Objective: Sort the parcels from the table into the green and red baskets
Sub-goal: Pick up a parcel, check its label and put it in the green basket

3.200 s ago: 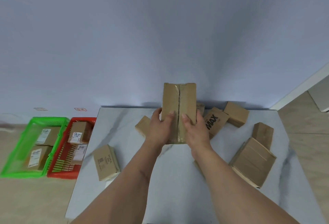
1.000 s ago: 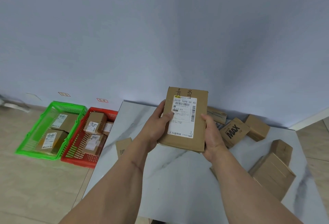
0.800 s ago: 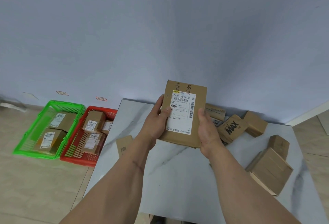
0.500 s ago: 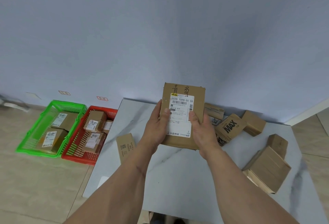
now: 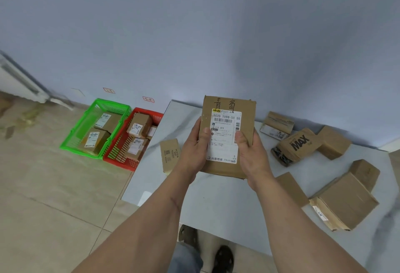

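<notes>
I hold a flat brown parcel point(image 5: 227, 121) upright above the white marble table point(image 5: 227, 207), its white shipping label and handwritten characters facing me. My left hand point(image 5: 194, 153) grips its left edge with the thumb on the label. My right hand point(image 5: 251, 155) grips the right edge, thumb on the label too. On the floor to the left stand the green basket point(image 5: 73, 142) with two labelled parcels and, beside it, the red basket point(image 5: 121, 160) with several parcels.
Several brown parcels lie on the table: a small one point(image 5: 170, 155) at the left edge, a "MAX" box point(image 5: 299, 145) and others at the back right, a large box point(image 5: 344, 201) at the right. Tiled floor lies left of the table; a wall stands behind it.
Since the earliest frame the parcel has been turned so its label faces me. In the last second both hands slid lower on it and the view shifted slightly; the parcel stays held up.
</notes>
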